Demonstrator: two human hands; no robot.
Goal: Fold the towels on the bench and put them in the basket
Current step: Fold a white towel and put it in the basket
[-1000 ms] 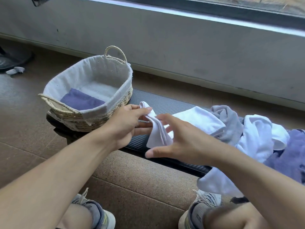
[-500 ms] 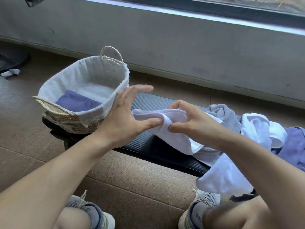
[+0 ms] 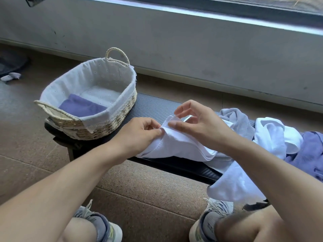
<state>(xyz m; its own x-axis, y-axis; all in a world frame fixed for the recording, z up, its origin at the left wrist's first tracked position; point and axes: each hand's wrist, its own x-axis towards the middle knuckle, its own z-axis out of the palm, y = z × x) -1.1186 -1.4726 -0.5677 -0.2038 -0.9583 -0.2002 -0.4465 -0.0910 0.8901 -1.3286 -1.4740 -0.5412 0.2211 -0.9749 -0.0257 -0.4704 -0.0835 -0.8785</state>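
I see both hands, left hand (image 3: 139,135) and right hand (image 3: 201,123), pinching the white towel (image 3: 176,145) on the bench (image 3: 153,107). Basket (image 3: 111,117) sits left, purple towel (image 3: 82,106) inside; unfolded pile (image 3: 272,135) crowds right.

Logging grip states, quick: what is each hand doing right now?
Left hand: pinching the edge of the white towel on the bench.
Right hand: thumb and fingers pinching the same towel's corner.

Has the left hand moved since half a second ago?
Yes. The left hand dropped from the basket rim level down onto the white towel.
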